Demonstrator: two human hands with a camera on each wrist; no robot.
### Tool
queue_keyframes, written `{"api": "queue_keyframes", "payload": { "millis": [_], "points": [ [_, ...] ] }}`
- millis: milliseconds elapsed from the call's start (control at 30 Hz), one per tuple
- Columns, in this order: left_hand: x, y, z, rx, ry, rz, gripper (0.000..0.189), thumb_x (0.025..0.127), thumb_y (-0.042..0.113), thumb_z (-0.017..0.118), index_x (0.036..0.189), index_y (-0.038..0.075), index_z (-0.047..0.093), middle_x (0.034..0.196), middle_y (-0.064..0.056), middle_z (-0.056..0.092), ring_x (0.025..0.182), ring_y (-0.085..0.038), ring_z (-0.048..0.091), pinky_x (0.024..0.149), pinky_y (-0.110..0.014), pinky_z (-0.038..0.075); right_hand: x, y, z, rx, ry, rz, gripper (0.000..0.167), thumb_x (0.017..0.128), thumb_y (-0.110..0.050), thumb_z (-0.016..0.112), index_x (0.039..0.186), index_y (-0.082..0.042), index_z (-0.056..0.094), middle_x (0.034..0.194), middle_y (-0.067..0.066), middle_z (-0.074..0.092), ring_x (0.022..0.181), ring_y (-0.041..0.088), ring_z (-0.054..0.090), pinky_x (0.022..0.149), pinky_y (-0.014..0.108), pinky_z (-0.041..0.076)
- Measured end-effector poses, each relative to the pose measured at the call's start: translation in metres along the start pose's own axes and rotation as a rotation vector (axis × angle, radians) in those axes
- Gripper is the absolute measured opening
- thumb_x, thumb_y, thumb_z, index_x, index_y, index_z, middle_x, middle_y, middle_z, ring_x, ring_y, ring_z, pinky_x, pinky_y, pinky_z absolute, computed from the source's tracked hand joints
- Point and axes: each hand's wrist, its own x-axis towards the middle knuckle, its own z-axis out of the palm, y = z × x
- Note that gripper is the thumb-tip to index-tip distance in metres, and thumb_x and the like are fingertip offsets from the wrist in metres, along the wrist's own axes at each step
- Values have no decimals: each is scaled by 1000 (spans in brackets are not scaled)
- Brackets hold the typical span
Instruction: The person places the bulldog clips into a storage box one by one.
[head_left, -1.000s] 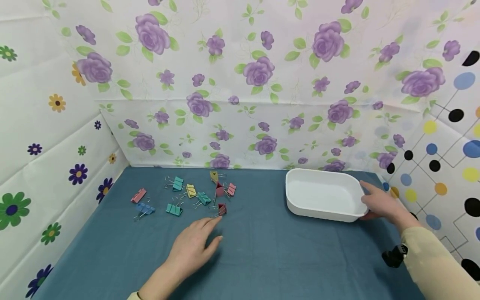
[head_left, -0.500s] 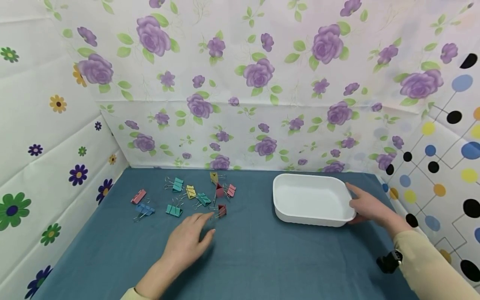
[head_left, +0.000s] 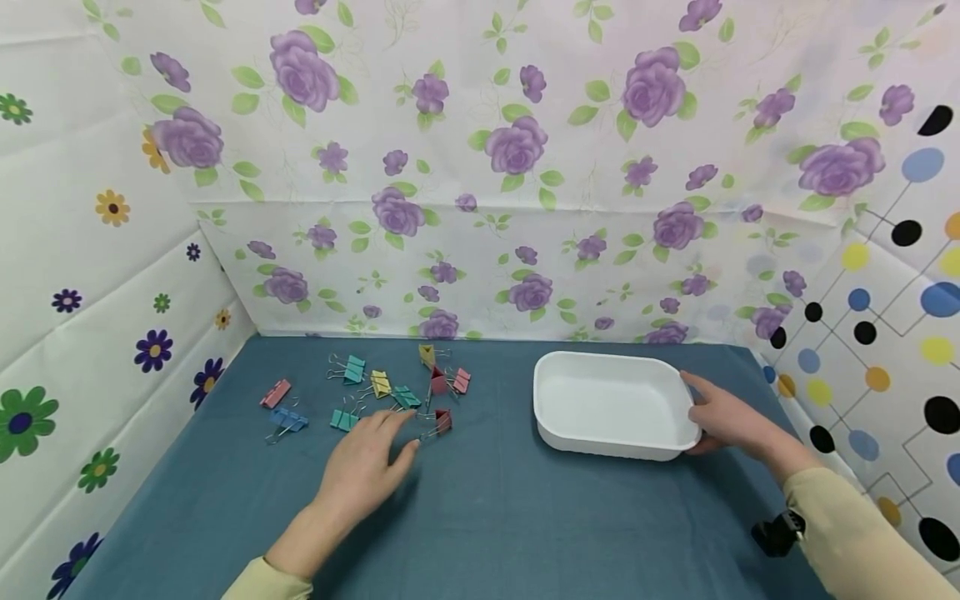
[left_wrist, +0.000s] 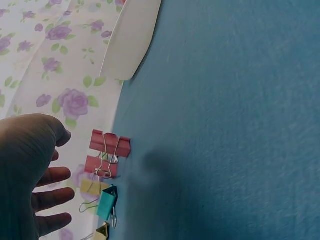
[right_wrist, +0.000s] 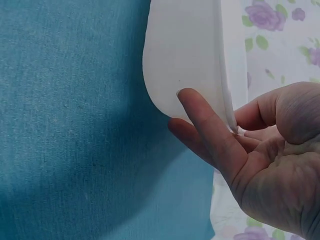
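My right hand (head_left: 723, 417) pinches the right end of a white rectangular tray (head_left: 611, 448) on the blue cloth. In the right wrist view the thumb goes over the rim while fingers (right_wrist: 207, 120) lie along the outer wall. My left hand (head_left: 363, 467) hovers with relaxed, spread fingers just in front of several binder clips and holds nothing. Nearest it are a dark red binder clip (head_left: 444, 421) and a teal binder clip (head_left: 344, 419), the latter partly overlapped by the hand. In the left wrist view, a red binder clip (left_wrist: 110, 144) appears beyond the thumb.
Further left lie a blue binder clip (head_left: 289, 419) and a pink binder clip (head_left: 275, 393). Yellow (head_left: 380, 383), teal and red clips are scattered behind the left hand. A flowered backdrop (head_left: 480, 275) rises at the table's back edge, with patterned sheets on both sides.
The tray has slid left and slightly toward me with my right hand on its end. My left hand has drifted a little left. The clips have stayed in place.
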Motion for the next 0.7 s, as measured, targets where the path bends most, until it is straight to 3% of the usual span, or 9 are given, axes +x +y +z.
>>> {"api": "queue_keyframes", "payload": {
  "millis": [533,700],
  "points": [
    [10,-14,-5,-6,8,-55,50,95,31,75,140,11,62,128,-13,63,119,-36,59,92,-56,52,-9,-3,13,-14,-21,-23,79,100,-2,45,162,1,-4,143,49,32,98,34,68,73,50,61],
    [13,-14,-7,-15,5,-58,50,96,31,74,140,11,62,130,-14,62,120,-37,58,94,-58,50,-12,-4,18,-12,-14,-21,79,100,-1,44,162,0,-3,136,45,41,94,33,69,72,49,62]
  ]
}}
